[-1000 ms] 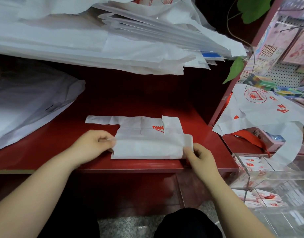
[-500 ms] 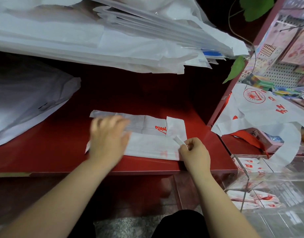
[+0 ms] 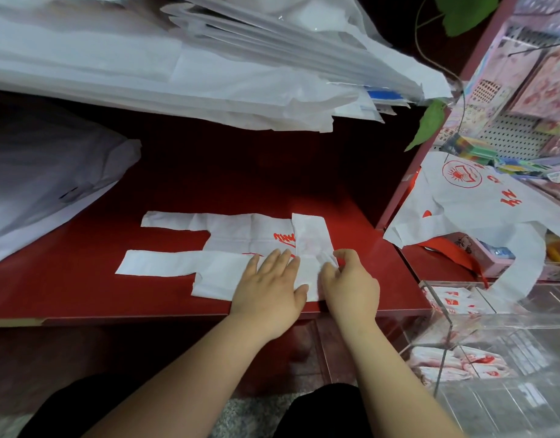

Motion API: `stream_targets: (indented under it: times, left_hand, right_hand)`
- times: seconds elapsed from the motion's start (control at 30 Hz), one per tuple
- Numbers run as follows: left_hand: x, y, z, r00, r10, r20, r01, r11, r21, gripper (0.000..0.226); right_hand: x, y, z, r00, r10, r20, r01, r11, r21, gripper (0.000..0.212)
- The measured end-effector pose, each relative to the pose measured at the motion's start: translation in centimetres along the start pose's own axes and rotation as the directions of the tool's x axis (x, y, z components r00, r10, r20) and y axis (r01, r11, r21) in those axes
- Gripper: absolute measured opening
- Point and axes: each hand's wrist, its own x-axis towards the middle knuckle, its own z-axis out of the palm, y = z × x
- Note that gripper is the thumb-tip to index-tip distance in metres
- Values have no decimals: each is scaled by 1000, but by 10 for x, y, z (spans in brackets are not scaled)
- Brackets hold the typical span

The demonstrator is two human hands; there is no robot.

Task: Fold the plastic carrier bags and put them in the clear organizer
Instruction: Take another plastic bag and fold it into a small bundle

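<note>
Bag (image 3: 231, 240) half-folded: left hand (image 3: 269, 287) presses it flat with straight fingers, right hand (image 3: 349, 287) pinches its end, probably to fold leftward next.

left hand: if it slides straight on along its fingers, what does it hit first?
The left hand lies flat on the carrier bag, fingers pointing away and slightly right. First in line is probably the edge of the folded-over flap, then the red counter.
</note>
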Motion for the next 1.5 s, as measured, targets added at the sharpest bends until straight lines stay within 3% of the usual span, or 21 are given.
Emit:
stream_targets:
  times: [0.13, 0.23, 0.3, 0.37, 0.43, 0.5, 0.57, 0.77, 0.9, 1.03, 1.1, 1.2, 1.3, 1.4, 1.5]
  left_hand:
    - [-4, -2, -2, 998, -55, 30, 55, 998, 6, 59]
    - [-5, -3, -2, 996, -76, 42, 75, 997, 14, 61]
    - [-5, -3, -3, 996, -81, 43, 81, 997, 15, 61]
    - [-5, -2, -3, 995, -90, 51, 89, 996, 16, 62]
    - [-6, -1, -4, 994, -90, 61, 89, 996, 21, 62]
    - [-8, -2, -5, 993, -96, 73, 95, 995, 22, 62]
    - [-12, -8, -6, 988, -129, 80, 128, 992, 18, 64]
    - [-46, -58, -18, 945, -319, 77, 312, 946, 86, 64]
    - [-60, -76, -23, 921, -381, 80, 372, 921, 113, 62]
    - [-59, -71, -26, 918, -397, 21, 393, 915, 92, 56]
    - [-54, -58, -29, 933, -353, -66, 357, 933, 48, 54]
    - [-40, -19, -30, 973, -171, -154, 169, 985, -28, 52]
    - [-22, 14, -20, 994, -20, -112, 11, 997, -78, 48]
    - [-11, 15, -7, 1000, -20, -11, 19, 996, -89, 50]
    - [-8, 11, -1, 999, 13, 52, -12, 1000, -23, 51]
  right_hand:
    - [-4, 4, 6, 984, -135, -119, 102, 962, -253, 33]
    - [-1, 11, 4, 978, -142, -154, 91, 950, -299, 40]
    - [2, 19, 4, 932, -337, -129, 298, 921, -251, 39]
    - [3, 28, 6, 847, -531, 21, 517, 813, -267, 40]
    - [5, 30, 2, 796, -558, 236, 603, 768, -215, 55]
    - [6, 29, -4, 793, -487, 365, 567, 809, -154, 80]
    - [7, 28, -7, 802, -443, 400, 546, 816, -191, 91]
    - [2, 28, -9, 844, -373, 385, 490, 828, -272, 96]
    - [-4, 23, -12, 868, -320, 380, 448, 834, -322, 76]
    - [-12, 24, -15, 885, -292, 363, 426, 825, -372, 97]
    - [-15, 21, -13, 888, -337, 313, 443, 808, -387, 84]
    - [-15, 10, -12, 886, -384, 259, 462, 768, -443, 50]
    - [-14, 5, -11, 874, -385, 298, 477, 798, -368, 63]
    - [5, 17, -16, 958, -207, 196, 241, 956, -167, 40]
    - [27, 22, -23, 988, 29, 152, -7, 989, -145, 30]
